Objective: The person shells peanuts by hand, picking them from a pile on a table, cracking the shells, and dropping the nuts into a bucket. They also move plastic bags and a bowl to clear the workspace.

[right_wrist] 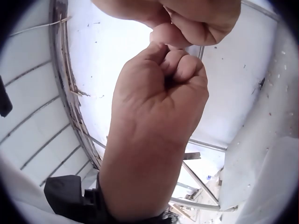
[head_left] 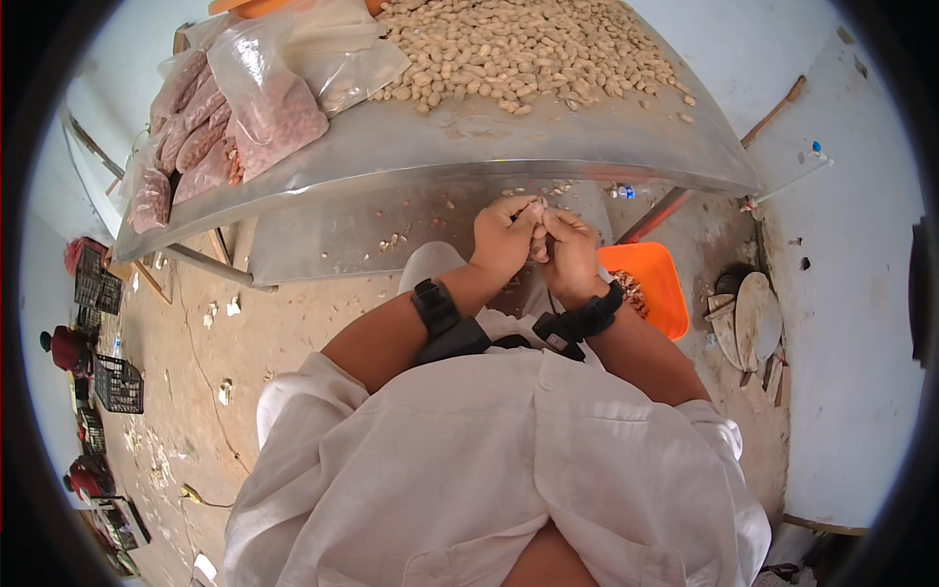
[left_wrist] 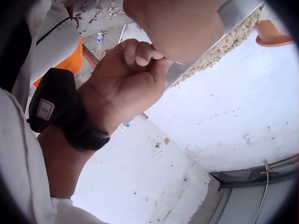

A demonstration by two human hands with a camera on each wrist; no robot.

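Both hands meet just in front of the near edge of a metal table (head_left: 440, 147), fingertips against fingertips. My left hand (head_left: 504, 240) has its fingers curled and pinches a peanut, which the fingertips mostly hide. From the other side, my right hand (head_left: 570, 256) pinches at the same spot with thumb and curled fingers. The left wrist view shows the right hand (left_wrist: 124, 79) close below the left one. Beyond the table's edge lies a big heap of unshelled peanuts (head_left: 528, 54). An orange basin (head_left: 670, 289) holding reddish kernels stands low beside the right wrist.
Clear plastic bags of reddish kernels (head_left: 279, 122) lie at the table's left end. Bits of shell (head_left: 391, 243) are scattered below the table edge. A small bottle (head_left: 622, 192) lies near the table leg. Round boards (head_left: 758, 318) lean by the right wall; black crates (head_left: 119, 384) stand far left.
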